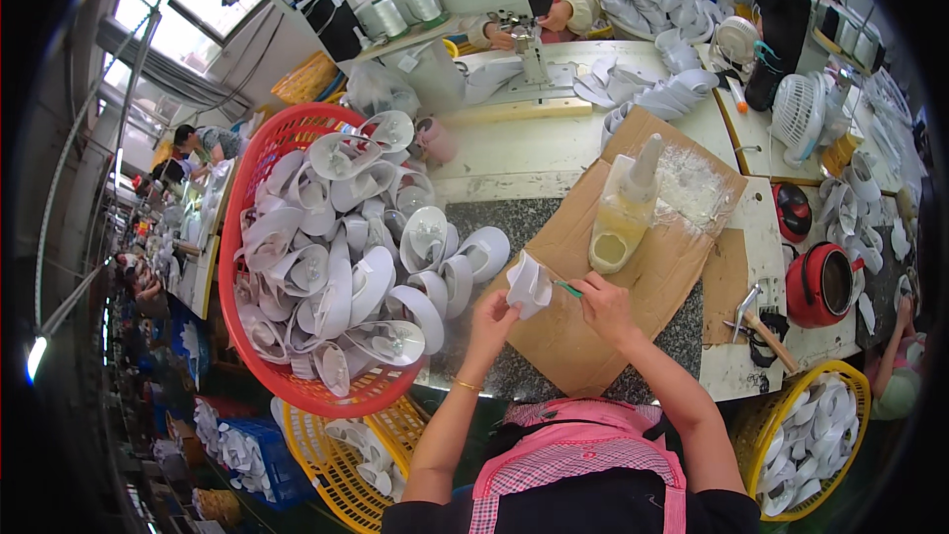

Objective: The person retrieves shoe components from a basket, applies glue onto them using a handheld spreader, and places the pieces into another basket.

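Note:
A white curved piece (529, 286), which looks like a shoe upper, is pinched in my left hand (494, 320) over the cardboard's left edge. My right hand (605, 307) grips a slim green-handled brush (568, 288), its tip close to that piece. Just beyond the right hand lies a cut-open plastic bottle (615, 216) with yellowish liquid in it. Under it a brown cardboard sheet (559, 331) covers part of the speckled table top. To the left, a red basket (235, 277) is heaped with similar white pieces (341, 287), some with clear film.
Across the table, another person's hands (556, 16) work at a sewing machine (531, 54). A hammer (766, 331) and a red pot (820, 282) are on the right. Yellow baskets (858, 391) of white pieces stand below the table edge on both sides.

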The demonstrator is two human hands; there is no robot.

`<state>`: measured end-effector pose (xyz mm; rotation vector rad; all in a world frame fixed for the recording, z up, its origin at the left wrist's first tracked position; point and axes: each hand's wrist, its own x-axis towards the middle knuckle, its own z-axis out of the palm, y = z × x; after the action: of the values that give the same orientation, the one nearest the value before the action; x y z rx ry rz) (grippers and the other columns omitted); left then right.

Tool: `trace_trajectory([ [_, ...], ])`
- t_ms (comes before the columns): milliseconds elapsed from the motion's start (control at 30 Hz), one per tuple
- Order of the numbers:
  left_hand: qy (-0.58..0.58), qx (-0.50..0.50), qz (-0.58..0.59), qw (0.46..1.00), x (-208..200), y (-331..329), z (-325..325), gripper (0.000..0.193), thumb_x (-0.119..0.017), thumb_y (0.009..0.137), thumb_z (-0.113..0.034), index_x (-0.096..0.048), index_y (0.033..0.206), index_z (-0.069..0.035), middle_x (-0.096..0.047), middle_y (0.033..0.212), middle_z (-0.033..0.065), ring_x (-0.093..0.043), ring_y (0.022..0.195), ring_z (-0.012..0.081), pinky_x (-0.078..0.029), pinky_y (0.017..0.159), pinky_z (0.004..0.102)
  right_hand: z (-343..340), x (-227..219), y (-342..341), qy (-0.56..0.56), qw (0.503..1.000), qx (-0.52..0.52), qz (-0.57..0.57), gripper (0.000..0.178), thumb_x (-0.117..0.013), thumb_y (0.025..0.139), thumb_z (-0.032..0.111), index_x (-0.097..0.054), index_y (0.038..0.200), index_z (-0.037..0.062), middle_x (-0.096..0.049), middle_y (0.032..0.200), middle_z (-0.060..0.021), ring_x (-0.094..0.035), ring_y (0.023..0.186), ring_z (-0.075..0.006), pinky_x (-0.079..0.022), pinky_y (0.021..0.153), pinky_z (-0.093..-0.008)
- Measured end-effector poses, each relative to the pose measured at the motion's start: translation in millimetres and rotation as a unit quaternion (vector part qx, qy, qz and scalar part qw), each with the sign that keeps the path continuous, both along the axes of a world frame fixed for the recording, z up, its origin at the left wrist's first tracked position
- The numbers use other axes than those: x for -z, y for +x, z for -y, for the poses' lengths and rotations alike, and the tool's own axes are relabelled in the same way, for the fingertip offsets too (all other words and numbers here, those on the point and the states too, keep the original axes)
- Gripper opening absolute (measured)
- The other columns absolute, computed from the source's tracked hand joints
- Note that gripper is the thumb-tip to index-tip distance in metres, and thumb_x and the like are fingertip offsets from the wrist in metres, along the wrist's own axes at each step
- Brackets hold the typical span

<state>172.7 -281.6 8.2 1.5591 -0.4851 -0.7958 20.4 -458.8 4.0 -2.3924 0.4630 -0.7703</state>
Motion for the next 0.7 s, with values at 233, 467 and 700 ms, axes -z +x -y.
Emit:
trace_trajectory([
  [233, 0.045, -0.058, 0.07, 0.995, 42, -12, -32, 0.016, -0.063, 0.089, -0.006, -0.065, 0.104, 0.001, -0.067, 0.091, 0.0046, -0.061, 0.084, 0.008, -0.049, 0.072, 0.0246, -17, 16, -4, 0.078, 0.996, 0.041, -0.009, 0.02, -0.063, 0.079, 0.006, -0.064, 0.099, 0.0115, -0.06, 0.087, -0.0068, -0.062, 0.067, -0.031, -0.048, 0.055, -0.0411],
  [467, 0.047, -0.062, 0.068, 0.995, 69, -41, -59, 0.015, -0.067, 0.081, 0.005, -0.063, 0.094, -0.001, -0.067, 0.091, 0.0024, -0.063, 0.086, 0.0099, -0.051, 0.076, 0.0259, -41, 46, -22, 0.008, 0.996, -0.08, -0.047, 0.024, -0.06, 0.078, 0.003, -0.066, 0.099, 0.0123, -0.062, 0.085, -0.0072, -0.062, 0.066, -0.0305, -0.049, 0.055, -0.0398],
  [700, 0.083, -0.086, 0.047, 0.992, 70, -79, -72, 0.019, -0.07, 0.079, 0.007, -0.058, 0.093, 0.0, -0.067, 0.092, 0.0042, -0.063, 0.087, 0.0101, -0.051, 0.079, 0.0249, -47, 32, -18, 0.128, 0.992, 0.02, -0.009, 0.012, -0.062, 0.082, 0.006, -0.066, 0.094, 0.0092, -0.06, 0.082, -0.0107, -0.059, 0.065, -0.0317, -0.045, 0.055, -0.0408],
])
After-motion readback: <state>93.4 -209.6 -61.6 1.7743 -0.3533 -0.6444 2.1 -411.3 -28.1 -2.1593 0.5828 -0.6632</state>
